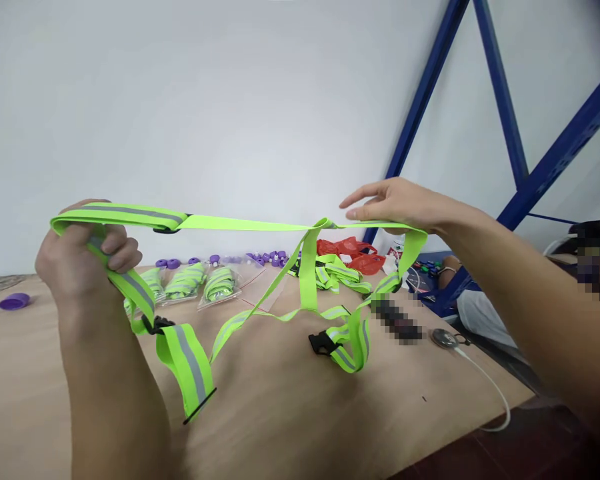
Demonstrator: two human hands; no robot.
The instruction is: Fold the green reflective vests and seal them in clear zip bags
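A neon-green reflective strap harness [250, 222] with grey stripes is stretched across the air between my two hands. My left hand [87, 243] is closed around a doubled strap at the left. My right hand [395, 200] holds up the other end, its index finger extended and the strap running under the palm; the thumb is mostly hidden. Below, the loops dangle over the table. One black buckle half [323, 343] hangs at the centre right, and another black buckle piece [156, 325] hangs under my left hand.
On the brown-covered table [290, 413] lie bagged green straps [220, 285], loose green straps [337, 273], purple caps [275, 258], a purple cup-like piece [14, 302] and a red plastic bag [353, 253]. A round corded device [444, 339] sits at right, near blue frame bars [555, 160] and another person's arm [449, 267].
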